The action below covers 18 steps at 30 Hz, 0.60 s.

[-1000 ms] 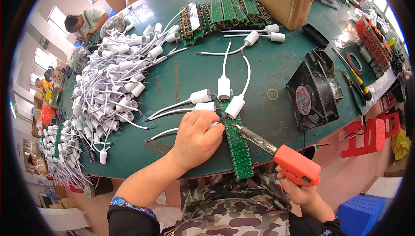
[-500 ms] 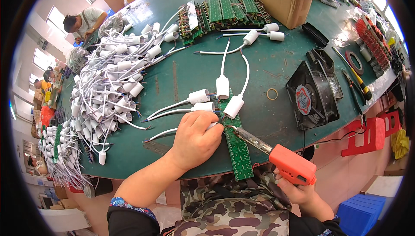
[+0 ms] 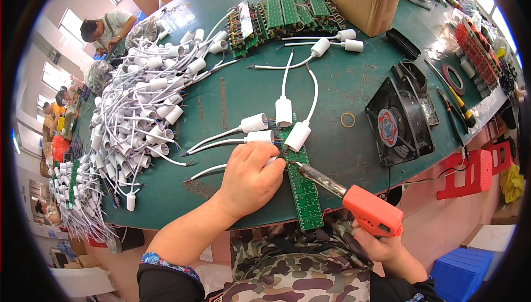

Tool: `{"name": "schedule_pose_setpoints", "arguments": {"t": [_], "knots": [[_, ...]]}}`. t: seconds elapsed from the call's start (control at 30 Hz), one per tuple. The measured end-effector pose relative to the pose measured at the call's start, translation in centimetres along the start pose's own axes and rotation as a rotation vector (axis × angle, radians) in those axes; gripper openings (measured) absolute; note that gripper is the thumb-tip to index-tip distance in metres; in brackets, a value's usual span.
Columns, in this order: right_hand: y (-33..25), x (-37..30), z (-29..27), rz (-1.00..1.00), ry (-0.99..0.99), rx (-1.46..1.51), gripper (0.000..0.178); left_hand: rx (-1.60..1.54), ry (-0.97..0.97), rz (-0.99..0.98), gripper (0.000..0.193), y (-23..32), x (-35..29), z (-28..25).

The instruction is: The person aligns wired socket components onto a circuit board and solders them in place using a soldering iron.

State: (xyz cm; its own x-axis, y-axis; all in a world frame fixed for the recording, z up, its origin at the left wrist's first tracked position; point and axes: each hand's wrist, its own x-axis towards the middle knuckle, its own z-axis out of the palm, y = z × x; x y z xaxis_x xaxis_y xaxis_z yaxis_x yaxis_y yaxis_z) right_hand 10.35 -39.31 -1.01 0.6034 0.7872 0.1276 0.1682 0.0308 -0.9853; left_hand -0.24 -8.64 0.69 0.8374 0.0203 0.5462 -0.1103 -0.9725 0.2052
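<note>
A long green circuit board [image 3: 307, 202] lies on the table in front of me, its near end at the table edge. My right hand [image 3: 381, 244] grips the orange handle of a soldering gun [image 3: 371, 209], whose tip touches or nearly touches the board's left side. Closed beside that tip, my left hand [image 3: 251, 177] pinches a white corded cap, mostly hidden by the fingers; its white cord [image 3: 207, 172] trails left. Two more white caps [image 3: 254, 123] lie left of the board with wires toward it. Another pair of caps [image 3: 298, 136] rests over the board's far part.
A big heap of white corded caps [image 3: 146, 103] covers the left. Stacked circuit boards [image 3: 287, 11] and a cardboard box [image 3: 365, 0] stand at the back. On the right are a black fan [image 3: 399, 125], pliers [image 3: 451, 116], a screwdriver [image 3: 462, 105] and a tape roll [image 3: 453, 79]. Another person [image 3: 110, 28] works far left.
The soldering gun has shifted very slightly left in my right hand. My left hand stays in the same place.
</note>
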Motion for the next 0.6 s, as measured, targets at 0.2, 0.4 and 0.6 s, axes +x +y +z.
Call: {"name": "schedule_pose_setpoints", "arguments": {"t": [0.2,0.4,0.6], "knots": [[-0.7,0.5,0.3,-0.004,0.012,0.012,0.030,0.004,-0.001,-0.001,0.020,0.1,0.0,0.0],[-0.3,-0.4,-0.4,-0.080,0.008,-0.069,0.031,0.000,0.010,0.002,0.020,0.1,0.0,-0.1],[-1.3,0.1,-0.3,0.025,0.049,-0.001,0.034,0.006,0.007,0.004,0.020,0.1,0.1,-0.1]]}}
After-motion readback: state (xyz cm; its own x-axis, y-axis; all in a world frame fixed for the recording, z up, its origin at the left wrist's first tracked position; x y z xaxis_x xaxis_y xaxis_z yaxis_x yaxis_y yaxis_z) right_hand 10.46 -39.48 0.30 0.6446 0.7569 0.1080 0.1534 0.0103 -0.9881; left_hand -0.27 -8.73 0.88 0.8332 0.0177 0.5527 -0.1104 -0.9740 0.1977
